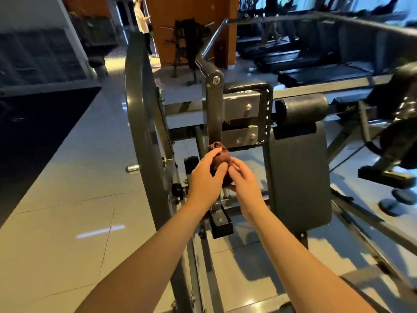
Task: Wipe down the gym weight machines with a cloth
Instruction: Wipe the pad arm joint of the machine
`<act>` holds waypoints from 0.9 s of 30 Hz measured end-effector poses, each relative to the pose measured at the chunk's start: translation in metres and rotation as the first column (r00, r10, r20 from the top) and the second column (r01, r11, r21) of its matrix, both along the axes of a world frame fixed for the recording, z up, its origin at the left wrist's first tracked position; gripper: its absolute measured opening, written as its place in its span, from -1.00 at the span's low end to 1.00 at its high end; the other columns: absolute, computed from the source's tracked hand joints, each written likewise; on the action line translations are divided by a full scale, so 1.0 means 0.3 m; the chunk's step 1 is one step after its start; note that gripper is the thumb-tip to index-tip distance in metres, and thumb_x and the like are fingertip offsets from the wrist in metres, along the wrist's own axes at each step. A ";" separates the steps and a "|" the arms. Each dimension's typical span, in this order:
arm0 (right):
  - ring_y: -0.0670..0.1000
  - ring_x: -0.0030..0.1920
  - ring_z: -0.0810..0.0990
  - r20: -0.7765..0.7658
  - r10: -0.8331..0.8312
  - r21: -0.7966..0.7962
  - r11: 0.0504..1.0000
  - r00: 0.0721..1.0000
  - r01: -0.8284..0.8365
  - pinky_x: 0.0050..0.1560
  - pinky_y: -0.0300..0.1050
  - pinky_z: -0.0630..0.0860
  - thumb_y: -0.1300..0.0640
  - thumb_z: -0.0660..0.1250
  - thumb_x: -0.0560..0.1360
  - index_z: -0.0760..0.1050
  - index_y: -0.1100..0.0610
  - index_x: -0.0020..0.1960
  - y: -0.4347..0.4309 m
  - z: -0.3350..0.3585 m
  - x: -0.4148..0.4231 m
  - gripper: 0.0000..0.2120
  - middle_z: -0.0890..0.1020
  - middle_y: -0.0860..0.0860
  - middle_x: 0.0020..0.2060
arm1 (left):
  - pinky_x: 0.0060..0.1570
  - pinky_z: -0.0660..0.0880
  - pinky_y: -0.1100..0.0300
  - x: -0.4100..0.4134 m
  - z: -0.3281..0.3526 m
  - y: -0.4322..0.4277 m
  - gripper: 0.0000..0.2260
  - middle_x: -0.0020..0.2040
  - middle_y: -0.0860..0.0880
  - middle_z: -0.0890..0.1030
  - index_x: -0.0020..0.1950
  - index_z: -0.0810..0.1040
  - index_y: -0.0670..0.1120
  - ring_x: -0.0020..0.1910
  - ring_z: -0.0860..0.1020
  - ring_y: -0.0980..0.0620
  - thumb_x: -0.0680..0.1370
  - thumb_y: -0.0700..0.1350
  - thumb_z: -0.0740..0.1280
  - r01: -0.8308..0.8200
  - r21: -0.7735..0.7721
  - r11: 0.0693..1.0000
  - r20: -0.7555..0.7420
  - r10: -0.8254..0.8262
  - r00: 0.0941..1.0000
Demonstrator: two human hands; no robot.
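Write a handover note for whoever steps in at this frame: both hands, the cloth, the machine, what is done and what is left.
Left hand: fingers curled round the bunched cloth.
Right hand: fingertips pinch the cloth's near side.
Cloth: balled up between both hands, right by the lower end of the grey upright of the weight machine. Whether it touches cannot be told.
Done: the frame does not show which surfaces have been wiped.
Left: probably spread the cloth and wipe the upright, the frame and the long black pad to the right.
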State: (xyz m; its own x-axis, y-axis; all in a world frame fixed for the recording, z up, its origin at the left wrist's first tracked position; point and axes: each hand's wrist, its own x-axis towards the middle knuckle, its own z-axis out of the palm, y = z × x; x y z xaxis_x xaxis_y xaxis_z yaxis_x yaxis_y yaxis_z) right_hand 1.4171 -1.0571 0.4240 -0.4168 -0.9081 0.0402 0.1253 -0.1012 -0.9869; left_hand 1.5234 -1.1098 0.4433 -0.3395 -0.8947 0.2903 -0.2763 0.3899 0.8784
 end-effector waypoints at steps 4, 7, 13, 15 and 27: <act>-0.06 0.23 0.61 0.056 -0.030 -0.022 0.999 0.998 0.032 0.13 -0.05 0.63 0.12 0.16 0.71 0.48 -0.21 0.31 0.030 0.040 0.055 -0.70 0.61 -0.10 0.23 | 0.29 0.49 0.04 0.025 0.005 -0.001 -0.66 0.35 0.10 0.45 0.43 0.39 0.25 0.29 0.44 0.08 0.65 0.05 0.25 0.116 0.051 0.992 -0.018 -0.116 0.993; -0.08 0.27 0.58 0.051 -0.041 -0.061 0.997 0.998 0.044 0.15 0.00 0.64 0.09 0.17 0.70 0.40 -0.19 0.45 0.027 0.052 0.063 -0.64 0.57 -0.11 0.31 | 0.32 0.43 -0.01 0.018 0.024 -0.044 -0.66 0.39 -0.03 0.31 0.44 0.40 0.28 0.30 0.33 0.03 0.65 0.10 0.22 0.136 0.115 0.984 0.014 -0.139 0.990; -0.03 0.25 0.62 -0.062 -0.074 -0.041 0.997 0.995 0.071 0.15 -0.01 0.64 0.12 0.24 0.68 0.40 -0.13 0.48 -0.025 0.063 -0.008 -0.61 0.62 -0.03 0.27 | 0.34 0.43 0.00 -0.019 0.052 -0.082 -0.58 0.41 0.01 0.21 0.54 0.24 0.28 0.30 0.32 0.00 0.68 0.08 0.16 0.163 0.044 0.986 0.175 -0.169 0.970; 0.00 0.18 0.65 -0.092 -0.099 -0.031 0.995 0.991 0.097 0.07 -0.05 0.67 0.15 0.24 0.67 0.47 -0.08 0.42 -0.040 0.063 -0.035 -0.65 0.65 0.00 0.19 | 0.37 0.42 -0.06 -0.013 0.034 -0.090 -0.54 0.48 0.01 0.20 0.57 0.16 0.28 0.34 0.26 0.03 0.67 0.13 0.15 0.162 -0.107 0.981 0.303 -0.123 0.945; -0.10 0.27 0.51 -0.366 -0.340 -0.056 0.937 0.866 0.344 0.32 -0.04 0.51 0.18 0.31 0.62 0.50 -0.03 0.36 -0.168 0.029 -0.157 -0.67 0.55 -0.10 0.23 | 0.46 0.29 0.02 -0.078 -0.067 -0.078 -0.53 0.60 0.29 -0.05 0.63 0.15 0.10 0.61 -0.05 -0.13 0.71 -0.07 0.14 0.083 -0.313 0.946 0.495 0.088 0.865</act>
State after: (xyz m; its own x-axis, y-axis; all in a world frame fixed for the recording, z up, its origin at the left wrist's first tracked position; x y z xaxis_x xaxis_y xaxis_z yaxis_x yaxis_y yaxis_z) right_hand 1.3698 -1.1075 0.4326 -0.6592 -0.7123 0.2411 -0.2838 -0.0612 -0.9569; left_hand 1.5000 -1.1333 0.4233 -0.5116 -0.7857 0.3479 -0.6418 0.6186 0.4533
